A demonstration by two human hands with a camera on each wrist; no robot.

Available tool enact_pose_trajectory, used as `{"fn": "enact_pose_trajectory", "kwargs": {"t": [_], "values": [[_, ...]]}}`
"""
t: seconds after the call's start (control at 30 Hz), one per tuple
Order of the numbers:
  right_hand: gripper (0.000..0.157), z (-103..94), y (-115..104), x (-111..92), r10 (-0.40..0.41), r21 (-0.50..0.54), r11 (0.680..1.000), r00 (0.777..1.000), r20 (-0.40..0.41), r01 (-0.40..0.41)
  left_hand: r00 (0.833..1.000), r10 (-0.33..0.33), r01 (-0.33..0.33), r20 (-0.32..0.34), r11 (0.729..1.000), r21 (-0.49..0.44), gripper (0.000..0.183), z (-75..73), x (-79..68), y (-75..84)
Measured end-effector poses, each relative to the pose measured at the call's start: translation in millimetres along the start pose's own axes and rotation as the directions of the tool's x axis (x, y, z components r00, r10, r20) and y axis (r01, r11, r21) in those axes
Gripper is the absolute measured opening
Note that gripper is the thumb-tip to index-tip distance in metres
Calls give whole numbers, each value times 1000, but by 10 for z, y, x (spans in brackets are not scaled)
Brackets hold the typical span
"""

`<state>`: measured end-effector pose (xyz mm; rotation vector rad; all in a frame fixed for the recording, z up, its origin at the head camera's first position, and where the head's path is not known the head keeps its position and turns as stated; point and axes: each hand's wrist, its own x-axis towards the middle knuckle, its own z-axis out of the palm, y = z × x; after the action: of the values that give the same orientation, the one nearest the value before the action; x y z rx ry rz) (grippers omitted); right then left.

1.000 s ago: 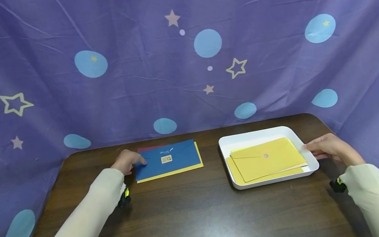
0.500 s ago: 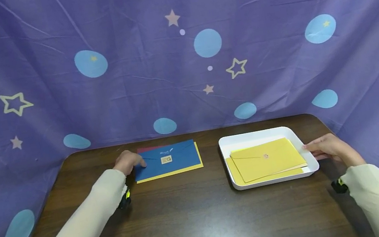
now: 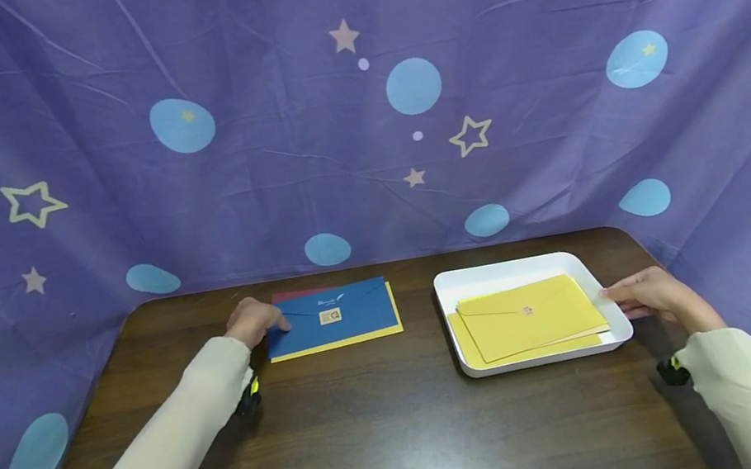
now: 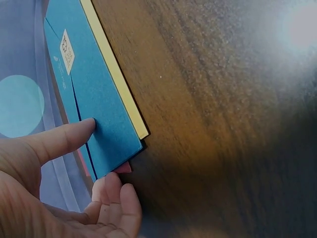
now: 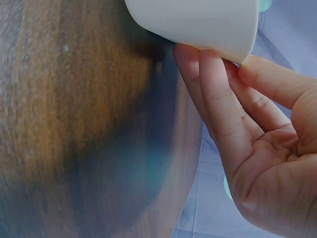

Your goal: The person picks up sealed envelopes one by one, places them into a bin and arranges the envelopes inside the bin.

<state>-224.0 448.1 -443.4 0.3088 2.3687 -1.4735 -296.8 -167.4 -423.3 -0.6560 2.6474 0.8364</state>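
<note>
- Some yellow envelopes [image 3: 529, 316] lie in the white tray [image 3: 492, 277].
- The right hand [image 3: 650, 292] grips the tray's right edge.
- Left of the tray, the left hand [image 3: 253, 320] pinches a blue envelope [image 3: 363, 316], its thumb on top.

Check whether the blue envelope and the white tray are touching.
Apart: the head view shows a strip of brown table between the blue envelope and the white tray.

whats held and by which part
The left hand holds the blue envelope by its left end, thumb on top; the right hand grips the white tray by its right side.
</note>
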Motion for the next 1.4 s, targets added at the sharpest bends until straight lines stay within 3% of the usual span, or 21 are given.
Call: {"fn": "enact_pose_trajectory", "kwargs": {"t": [0.53,0.83,1.07,1.3,1.4], "values": [[34,4,13,-7,-8,5,1000,1000,5,8,1000,10,-9,11,995,-100,68,45,-40,-8],[33,-4,6,-8,-1,-3,1000,1000,8,1,998,-70,69,1,994,-90,72,65,-20,64],[38,-13,-6,-9,4,-20,1000,1000,-4,-4,999,-46,46,1,996,-76,62,60,-12,59],[28,-23,-9,2,18,-17,1000,1000,9,-18,999,-36,35,-16,997,-66,60,58,-39,76],[36,-13,-24,-12,18,-27,999,1000,-6,-18,999,-38,38,-4,997,-61,63,53,-21,61]]}}
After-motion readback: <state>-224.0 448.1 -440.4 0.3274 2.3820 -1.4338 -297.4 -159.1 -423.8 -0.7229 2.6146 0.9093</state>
